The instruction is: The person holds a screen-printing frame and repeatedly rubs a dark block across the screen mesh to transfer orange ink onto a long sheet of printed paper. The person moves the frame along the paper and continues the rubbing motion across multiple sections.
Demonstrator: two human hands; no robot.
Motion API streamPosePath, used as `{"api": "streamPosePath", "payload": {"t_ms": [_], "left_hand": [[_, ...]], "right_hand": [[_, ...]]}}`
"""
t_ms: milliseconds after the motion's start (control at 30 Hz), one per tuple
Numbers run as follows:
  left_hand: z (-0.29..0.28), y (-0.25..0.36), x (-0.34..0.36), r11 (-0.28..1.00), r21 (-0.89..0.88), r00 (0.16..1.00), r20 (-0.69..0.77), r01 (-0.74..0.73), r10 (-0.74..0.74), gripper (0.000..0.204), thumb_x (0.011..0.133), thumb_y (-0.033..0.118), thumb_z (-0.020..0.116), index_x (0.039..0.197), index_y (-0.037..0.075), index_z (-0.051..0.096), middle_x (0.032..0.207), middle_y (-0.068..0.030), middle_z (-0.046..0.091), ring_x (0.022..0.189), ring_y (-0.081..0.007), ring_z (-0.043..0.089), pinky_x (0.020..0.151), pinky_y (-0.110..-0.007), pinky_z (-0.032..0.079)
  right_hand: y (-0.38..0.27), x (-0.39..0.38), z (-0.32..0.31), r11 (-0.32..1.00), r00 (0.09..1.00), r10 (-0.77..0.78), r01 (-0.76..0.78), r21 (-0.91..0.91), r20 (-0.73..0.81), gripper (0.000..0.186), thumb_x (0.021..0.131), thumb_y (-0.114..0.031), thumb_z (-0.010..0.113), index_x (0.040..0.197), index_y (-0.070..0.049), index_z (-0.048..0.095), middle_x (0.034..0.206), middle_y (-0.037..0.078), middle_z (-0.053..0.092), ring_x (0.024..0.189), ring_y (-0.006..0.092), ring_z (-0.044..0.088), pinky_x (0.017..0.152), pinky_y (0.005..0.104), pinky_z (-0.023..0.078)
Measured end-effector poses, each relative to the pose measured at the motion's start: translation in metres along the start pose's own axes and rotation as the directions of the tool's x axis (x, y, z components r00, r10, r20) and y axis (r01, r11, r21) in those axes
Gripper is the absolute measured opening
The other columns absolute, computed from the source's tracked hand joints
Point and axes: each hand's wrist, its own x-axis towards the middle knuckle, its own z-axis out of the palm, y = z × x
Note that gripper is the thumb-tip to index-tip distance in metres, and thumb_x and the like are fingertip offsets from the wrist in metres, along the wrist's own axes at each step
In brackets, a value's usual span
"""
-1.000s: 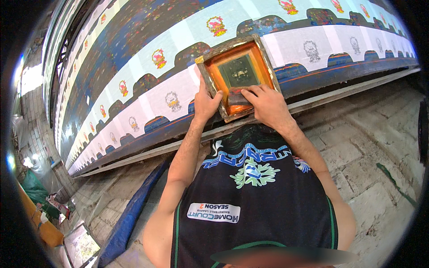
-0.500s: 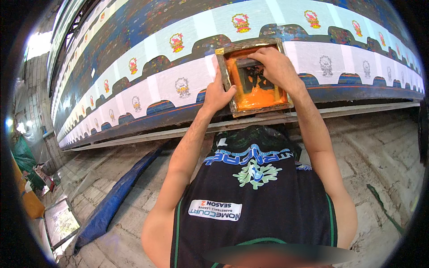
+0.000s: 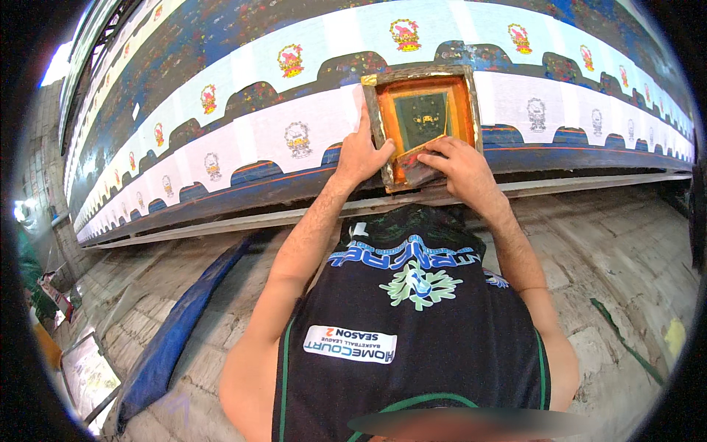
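Observation:
A wooden screen-printing frame lies on the long printing bed, its mesh coated orange around a dark rectangle with a small design. My left hand grips the frame's left edge, index finger stretched along it. My right hand pinches a flat squeegee, held slanted across the lower part of the mesh. The white pieces along the near strip of the bed carry pale grey designs; those on the row behind show colourful pink, red and yellow emblems.
The bed's metal ledge runs across, just beyond my torso. On the grey block floor lie a long blue tarp and a green strip. Cluttered items and a light panel sit at the lower left.
Half a second ago my right hand was at the top of the mesh with orange ink showing below; now it is back at the bottom, the dark rectangle uncovered. My view shifted slightly.

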Motion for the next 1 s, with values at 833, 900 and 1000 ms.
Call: {"api": "streamPosePath", "payload": {"t_ms": [833,900,1000], "left_hand": [[-0.001,0.007,0.001,0.999,0.022,1.0,0.012,0.027,-0.028,0.113,0.093,0.036,0.075,0.174,-0.01,0.012,0.099,-0.0377,0.077,0.089,-0.0533,0.079,0.085,-0.057,0.065],[-0.003,0.011,-0.001,1.0,-0.001,1.0,-0.007,0.017,-0.017,0.112,0.094,0.035,0.075,0.175,-0.008,0.011,0.103,-0.0352,0.079,0.09,-0.0525,0.079,0.085,-0.056,0.066],[0.0,0.023,-0.004,1.0,0.018,1.0,-0.001,0.025,-0.025,0.109,0.095,0.03,0.075,0.175,-0.007,0.012,0.106,-0.0336,0.08,0.092,-0.0503,0.08,0.084,-0.054,0.066]], "right_hand": [[-0.019,-0.026,0.017,0.957,0.946,0.253,-0.275,-0.088,-0.203,0.053,0.083,0.011,0.065,0.129,-0.011,0.08,0.128,0.011,0.076,0.122,0.0351,0.072,0.105,0.0467,0.06],[-0.017,-0.029,0.018,0.963,0.952,0.225,-0.25,-0.101,-0.21,0.051,0.084,0.008,0.066,0.129,-0.01,0.08,0.13,0.011,0.075,0.125,0.0357,0.071,0.107,0.0471,0.059],[-0.005,-0.035,0.009,0.972,0.954,0.203,-0.224,-0.074,-0.219,0.052,0.085,0.011,0.066,0.131,-0.009,0.079,0.133,0.012,0.074,0.127,0.0359,0.069,0.109,0.0481,0.058]]}}
